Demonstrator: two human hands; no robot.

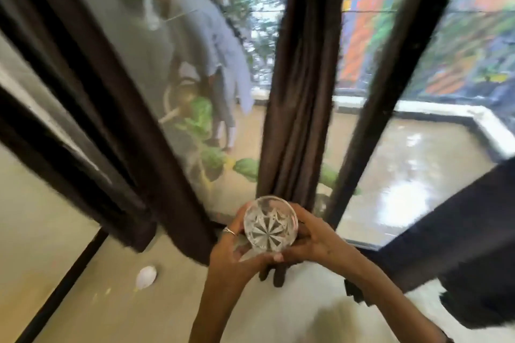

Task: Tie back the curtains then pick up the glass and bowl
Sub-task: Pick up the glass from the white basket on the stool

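I hold the glass (270, 224) with both hands: my left hand (232, 248) curls round its left side, my right hand (312, 237) round the right and underneath. It stands upright, mouth toward me, in front of the gathered brown curtain (295, 108). Below is a pale floor (111, 295); the window (418, 120) shows a wet balcony.

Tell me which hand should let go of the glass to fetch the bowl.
Probably the left hand: the right hand looks cupped beneath the cut glass, bearing it. No bowl is clearly in view, so this is tentative.
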